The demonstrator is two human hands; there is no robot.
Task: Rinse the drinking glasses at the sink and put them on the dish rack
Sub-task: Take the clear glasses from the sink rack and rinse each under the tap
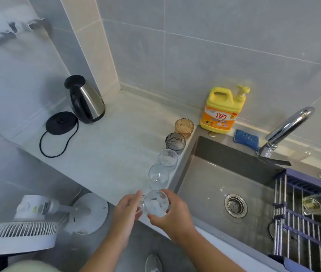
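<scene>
Pickup step: left hand (126, 211) and right hand (175, 214) grip 1 clear glass (155, 203), lower centre. Next, likely: carry it under faucet (289, 128).

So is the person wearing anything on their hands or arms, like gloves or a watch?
No. The left hand and the right hand are both bare, with no gloves, rings or bracelets that I can see. The forearms are bare too. No watch and no sleeves show anywhere up to the bottom edge of the picture.
</scene>
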